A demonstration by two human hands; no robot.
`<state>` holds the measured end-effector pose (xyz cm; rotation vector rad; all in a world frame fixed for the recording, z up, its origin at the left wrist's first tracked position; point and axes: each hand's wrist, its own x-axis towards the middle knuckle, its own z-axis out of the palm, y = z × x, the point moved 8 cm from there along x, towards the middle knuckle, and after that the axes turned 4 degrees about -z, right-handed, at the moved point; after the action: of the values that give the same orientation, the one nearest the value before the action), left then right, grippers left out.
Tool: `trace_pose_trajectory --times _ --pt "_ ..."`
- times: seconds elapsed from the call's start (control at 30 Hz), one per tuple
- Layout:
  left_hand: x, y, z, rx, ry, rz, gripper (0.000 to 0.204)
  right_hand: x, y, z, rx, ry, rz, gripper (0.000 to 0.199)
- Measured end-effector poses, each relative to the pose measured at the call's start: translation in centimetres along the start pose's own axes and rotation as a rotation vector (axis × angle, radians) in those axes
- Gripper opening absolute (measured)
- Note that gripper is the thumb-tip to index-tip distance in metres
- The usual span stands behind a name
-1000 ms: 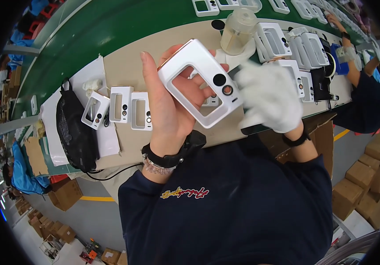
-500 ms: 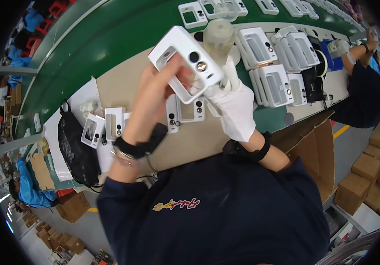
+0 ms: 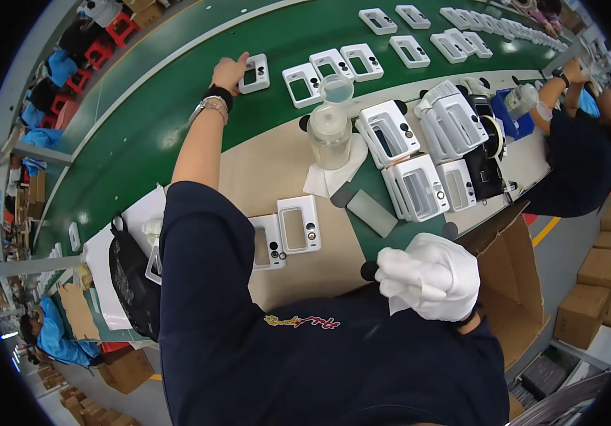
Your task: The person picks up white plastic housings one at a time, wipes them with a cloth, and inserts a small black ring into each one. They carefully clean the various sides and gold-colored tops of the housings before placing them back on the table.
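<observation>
My left arm reaches far out over the green surface. My bare left hand point(image 3: 228, 74) grips the left side of a white plastic frame point(image 3: 262, 73), a rounded housing with a large rectangular opening and dark round parts; some fingers are hidden. Low on the right, close to my body, is my white-gloved right hand point(image 3: 430, 277). Its fingers are curled in, and whatever they hold, if anything, blends with the white fabric. Two similar frames point(image 3: 298, 224) lie on the beige mat between my arms.
A clear pump bottle point(image 3: 330, 135) stands beside a white cloth point(image 3: 352, 174) and a grey block point(image 3: 372, 213). Stacked frames point(image 3: 419, 188) sit right of them; more line the green belt point(image 3: 149, 106). A black bag point(image 3: 131, 277) lies left, an open carton point(image 3: 515, 277) right. Another person works far right.
My left hand has carried the frame from above the mat forward and left to the green surface. My gloved right hand has left the frame and drawn back toward my body.
</observation>
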<state>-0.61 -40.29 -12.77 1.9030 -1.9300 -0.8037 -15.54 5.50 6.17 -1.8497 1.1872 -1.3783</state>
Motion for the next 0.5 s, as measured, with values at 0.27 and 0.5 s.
trace_pose_trajectory --times 0.27,0.5 --pt "-9.3 8.4 2.6 0.412 0.187 0.409 0.045 -0.1 2.4 0.0 -0.336 0.126 0.072 0.025" --pt "-10.4 6.6 3.9 -0.017 -0.18 0.321 0.043 -1.8 0.3 1.5 -0.093 0.179 -0.107 0.02"
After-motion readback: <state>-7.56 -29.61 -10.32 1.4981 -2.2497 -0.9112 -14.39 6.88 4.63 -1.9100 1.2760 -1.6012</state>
